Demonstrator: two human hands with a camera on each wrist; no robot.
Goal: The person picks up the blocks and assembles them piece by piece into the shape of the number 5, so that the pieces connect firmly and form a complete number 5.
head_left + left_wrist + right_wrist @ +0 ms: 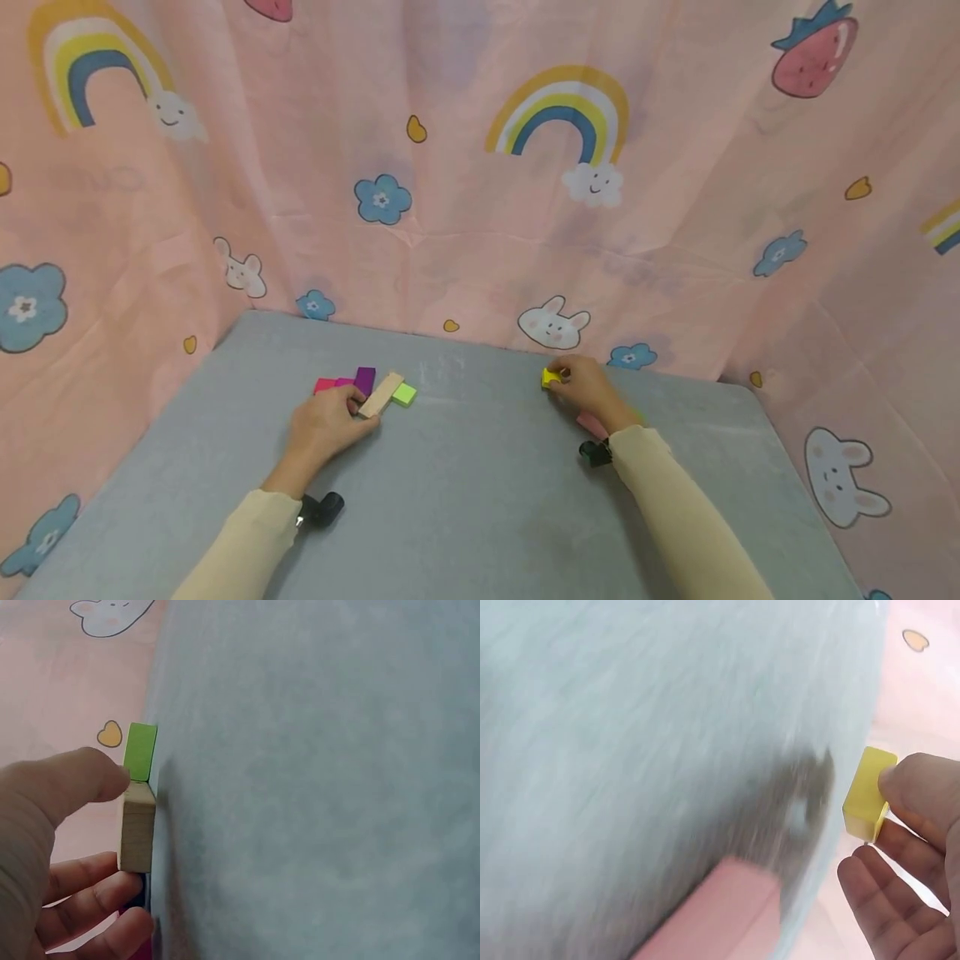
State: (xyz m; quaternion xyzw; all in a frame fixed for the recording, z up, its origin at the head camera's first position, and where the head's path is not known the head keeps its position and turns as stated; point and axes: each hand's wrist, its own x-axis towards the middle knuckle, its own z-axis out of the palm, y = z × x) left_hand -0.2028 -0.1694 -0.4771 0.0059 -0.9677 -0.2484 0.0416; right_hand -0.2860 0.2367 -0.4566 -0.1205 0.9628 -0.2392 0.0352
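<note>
My left hand [324, 427] pinches a plain wooden block [382, 395] between thumb and fingers at the left of the table; its end faces the left wrist view. Touching the block's far side is a lime green block [404, 394]. Purple [365, 380], magenta and red [324, 385] blocks sit by the left fingers, partly covered. Farther right, my right hand [588, 390] grips a small yellow block [868, 793] between thumb and fingers, held above the table in the right wrist view. A pink block [712, 915] lies below that hand.
The grey table [480, 483] ends at a pink patterned curtain [450, 275] along its back and sides. A bit of green shows behind the right wrist, mostly hidden. A dark camera [322, 509] is strapped at the left wrist, another [596, 453] at the right.
</note>
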